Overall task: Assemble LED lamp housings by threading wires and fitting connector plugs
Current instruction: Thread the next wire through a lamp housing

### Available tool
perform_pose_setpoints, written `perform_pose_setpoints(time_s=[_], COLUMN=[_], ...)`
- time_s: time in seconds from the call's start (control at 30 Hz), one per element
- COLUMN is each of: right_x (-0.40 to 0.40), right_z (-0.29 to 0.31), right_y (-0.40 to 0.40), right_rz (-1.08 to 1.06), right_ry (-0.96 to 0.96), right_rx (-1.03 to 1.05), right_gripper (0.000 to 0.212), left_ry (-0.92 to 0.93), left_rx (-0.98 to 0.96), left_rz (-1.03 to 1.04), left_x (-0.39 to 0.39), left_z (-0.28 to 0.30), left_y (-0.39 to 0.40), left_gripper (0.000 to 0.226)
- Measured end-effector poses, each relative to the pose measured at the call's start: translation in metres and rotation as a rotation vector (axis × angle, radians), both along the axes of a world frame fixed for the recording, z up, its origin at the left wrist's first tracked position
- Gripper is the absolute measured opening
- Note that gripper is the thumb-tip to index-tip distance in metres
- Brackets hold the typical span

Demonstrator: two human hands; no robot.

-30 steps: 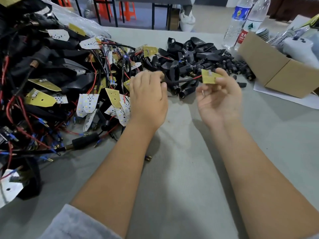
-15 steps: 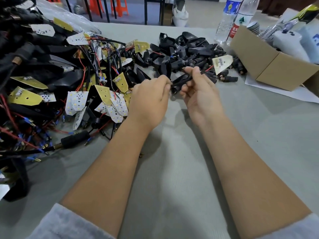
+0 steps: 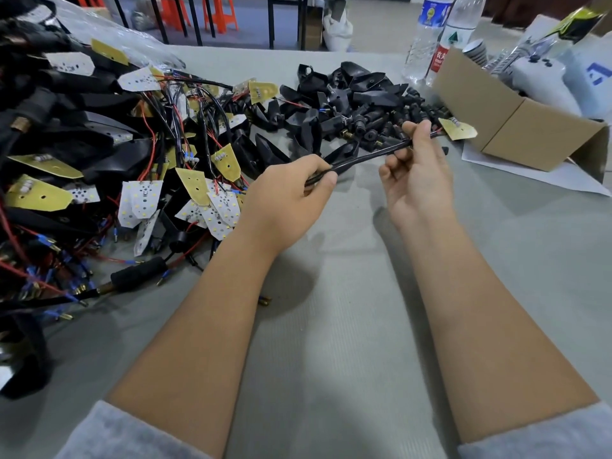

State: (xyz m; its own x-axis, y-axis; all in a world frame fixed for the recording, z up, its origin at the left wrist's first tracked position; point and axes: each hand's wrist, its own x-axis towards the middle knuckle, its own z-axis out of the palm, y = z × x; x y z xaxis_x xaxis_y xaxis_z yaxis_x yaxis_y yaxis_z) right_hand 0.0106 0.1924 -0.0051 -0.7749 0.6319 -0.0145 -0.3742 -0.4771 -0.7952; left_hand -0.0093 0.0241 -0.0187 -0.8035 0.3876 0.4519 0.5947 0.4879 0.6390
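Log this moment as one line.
left hand: pinching black sleeved cable | right hand: gripping cable near yellow LED board | cable: stretched between hands

Both hands raised, apart, fingers pinched.
My left hand (image 3: 287, 193) and right hand (image 3: 418, 173) grip with forearms extended forward.

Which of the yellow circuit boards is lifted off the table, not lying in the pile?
The yellow circuit board beside the cardboard box. It hangs in the air on the black cable that the right hand and left hand hold.
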Motion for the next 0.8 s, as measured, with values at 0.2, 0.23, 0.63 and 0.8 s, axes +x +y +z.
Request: perform_pose_setpoints(time_s=[0.2,0.23,0.63,0.8], right_x=[0.002,0.002,0.0,0.0], right_z=[-0.001,-0.001,-0.002,-0.002], right_y=[-0.003,-0.007,-0.015,-0.022], right_rz=[0.24,0.294,0.037,0.193], right_ry=[-0.021,-0.057,-0.082,-0.184], right_rx=[0.096,0.19,0.238,0.43], right_gripper=[0.018,0.018,0.032,0.018], left_ry=[-0.034,-0.029,0.123,0.09], left_rx=[0.034,0.035,-0.342,-0.286], left_rz=[-0.025,-0.037,0.232,0.169], left_x=[-0.001,0.0,-0.015,-0.011], left_z=[0.002,0.002,-0.003,-0.001], left_y=[0.0,0.0,-0.002,0.001], left_gripper=[0.018,0.018,0.033,0.027])
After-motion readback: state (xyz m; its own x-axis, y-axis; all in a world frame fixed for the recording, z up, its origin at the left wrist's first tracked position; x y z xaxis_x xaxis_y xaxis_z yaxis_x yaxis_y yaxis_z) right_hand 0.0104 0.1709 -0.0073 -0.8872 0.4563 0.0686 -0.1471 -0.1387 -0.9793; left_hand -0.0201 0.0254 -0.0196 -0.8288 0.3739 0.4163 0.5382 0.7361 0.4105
